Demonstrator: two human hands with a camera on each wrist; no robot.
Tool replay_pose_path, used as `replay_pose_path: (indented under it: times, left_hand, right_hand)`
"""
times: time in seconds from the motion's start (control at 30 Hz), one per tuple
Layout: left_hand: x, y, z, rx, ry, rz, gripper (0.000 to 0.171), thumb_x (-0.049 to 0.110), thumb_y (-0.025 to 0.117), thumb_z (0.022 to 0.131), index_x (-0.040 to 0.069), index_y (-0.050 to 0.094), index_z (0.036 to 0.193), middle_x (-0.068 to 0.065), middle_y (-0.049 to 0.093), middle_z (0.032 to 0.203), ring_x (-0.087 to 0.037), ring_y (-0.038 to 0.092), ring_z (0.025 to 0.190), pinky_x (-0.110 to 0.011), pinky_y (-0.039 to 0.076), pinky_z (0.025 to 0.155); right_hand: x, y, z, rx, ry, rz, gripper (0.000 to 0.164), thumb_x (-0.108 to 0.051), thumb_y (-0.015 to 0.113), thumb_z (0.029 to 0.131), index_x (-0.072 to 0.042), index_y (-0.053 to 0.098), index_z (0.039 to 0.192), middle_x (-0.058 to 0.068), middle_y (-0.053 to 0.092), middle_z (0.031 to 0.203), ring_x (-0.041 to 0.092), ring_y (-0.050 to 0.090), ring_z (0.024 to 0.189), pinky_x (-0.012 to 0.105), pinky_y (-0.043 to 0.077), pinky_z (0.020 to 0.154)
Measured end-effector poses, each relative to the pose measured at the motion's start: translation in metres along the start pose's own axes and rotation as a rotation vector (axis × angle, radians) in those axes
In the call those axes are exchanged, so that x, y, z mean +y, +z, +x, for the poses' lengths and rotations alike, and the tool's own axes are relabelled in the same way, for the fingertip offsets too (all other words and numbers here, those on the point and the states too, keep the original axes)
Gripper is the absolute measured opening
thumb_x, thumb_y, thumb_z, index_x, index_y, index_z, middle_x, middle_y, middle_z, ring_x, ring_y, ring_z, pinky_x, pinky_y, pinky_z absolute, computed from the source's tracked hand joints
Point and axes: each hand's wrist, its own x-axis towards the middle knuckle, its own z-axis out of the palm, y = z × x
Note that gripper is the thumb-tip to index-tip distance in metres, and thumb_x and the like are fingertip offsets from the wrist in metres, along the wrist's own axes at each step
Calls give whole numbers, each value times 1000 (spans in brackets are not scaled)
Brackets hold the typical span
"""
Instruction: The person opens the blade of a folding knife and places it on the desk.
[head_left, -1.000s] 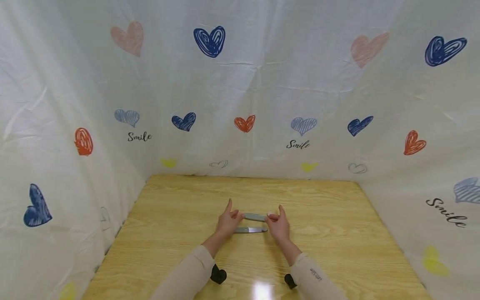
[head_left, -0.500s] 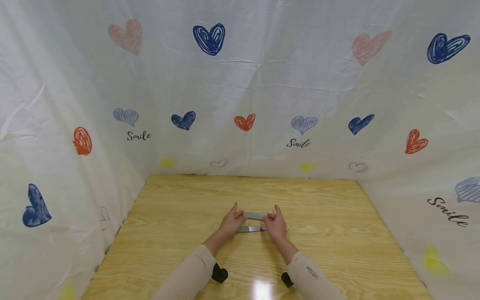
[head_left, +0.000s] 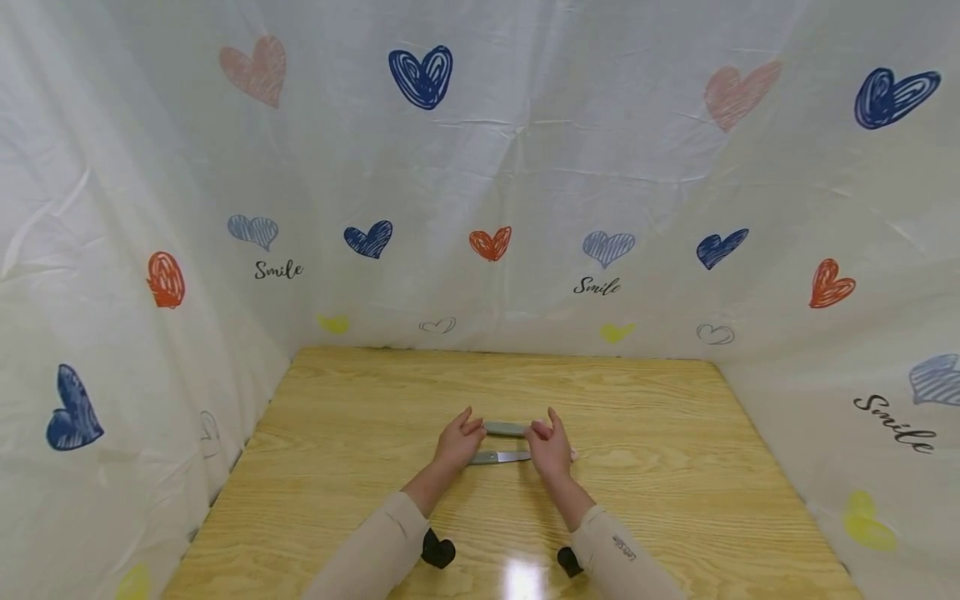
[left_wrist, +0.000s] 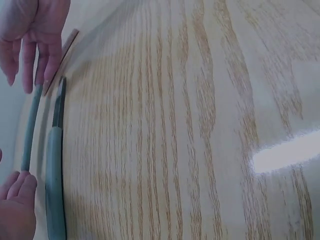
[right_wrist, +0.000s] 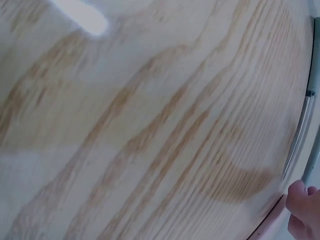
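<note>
A slim grey-green bar (head_left: 506, 429) is held level between both hands, one end in each. My left hand (head_left: 456, 442) pinches its left end between thumb and fingers, and my right hand (head_left: 551, 450) pinches the right end. Just nearer to me, a knife (left_wrist: 56, 175) with a grey-green handle and a metal blade lies on the wooden table (head_left: 360, 500), its blade pointing right. In the head view the right hand hides the blade's tip. A thin pinkish strip (right_wrist: 270, 217) lies by the right hand, mostly hidden behind it in the head view.
White cloth (head_left: 525, 183) printed with hearts and "Smile" hangs behind the table and along both sides. Two black heart shapes (head_left: 437, 550) show beside the sleeves. Glare (head_left: 523, 577) shines on the table's near part.
The right hand has shifted slightly left, and the pinkish end now shows beyond it. The left hand moved right, then back a little. Both still hold the bar.
</note>
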Motion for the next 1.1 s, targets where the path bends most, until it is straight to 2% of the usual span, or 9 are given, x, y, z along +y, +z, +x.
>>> replay_pose_path:
  times: [0.13,0.3,0.43,0.53,0.67,0.8,0.93,1.1]
  left_hand:
    - [3,0,-3,47,-4,-19,62,4,61,91,-3,35,147,-21,63,127,-31,64,114,-31,57,89]
    - [3,1,-7,82,0,-64,59,5,62,91,-2,39,145,-19,64,125,-30,65,113,-29,57,88]
    - [-1,4,-12,83,-13,-91,55,5,63,91,-2,43,143,-19,65,124,-30,64,114,-28,57,86]
    - [-3,6,-16,98,-27,-114,52,6,64,90,-2,48,140,-18,67,122,-30,64,114,-25,58,82]
    - [-2,6,-19,136,-2,-126,50,5,67,88,-1,53,136,-17,69,117,-28,67,110,-21,58,78]
    - [0,2,-19,161,30,-118,51,5,70,85,-1,55,134,-17,71,113,-27,70,103,-21,59,73]
    - [-3,0,-17,180,42,-117,49,4,71,84,0,58,131,-17,72,110,-25,71,100,-21,58,74]
    - [-5,-3,-15,185,53,-147,47,5,72,85,-1,60,129,-19,72,107,-21,72,95,-17,57,75]
  right_hand:
    - [-1,3,-2,32,-7,38,67,-8,63,92,-1,29,150,21,64,118,32,61,109,31,55,82]
    - [-3,6,-2,149,24,92,71,-12,68,89,-2,32,149,11,68,99,13,62,83,18,49,65]
    - [-3,8,-1,273,52,84,69,-13,75,83,-1,43,142,2,68,80,3,56,65,17,47,59]
    - [-4,7,-2,324,58,67,65,-11,78,79,-3,50,137,-2,66,71,1,54,60,20,47,62]
    - [-4,6,-4,310,46,71,66,-8,79,76,-4,50,136,-7,63,66,2,53,60,21,46,65]
    - [-2,4,-5,272,25,89,68,-6,79,76,-4,49,137,-11,59,65,1,52,59,18,45,61]
    - [0,5,-5,242,12,113,67,-7,80,76,-7,50,136,-15,58,64,0,53,63,13,44,64]
    - [2,7,-6,198,-8,158,66,-7,80,77,-7,50,136,-16,57,64,1,54,65,13,46,63]
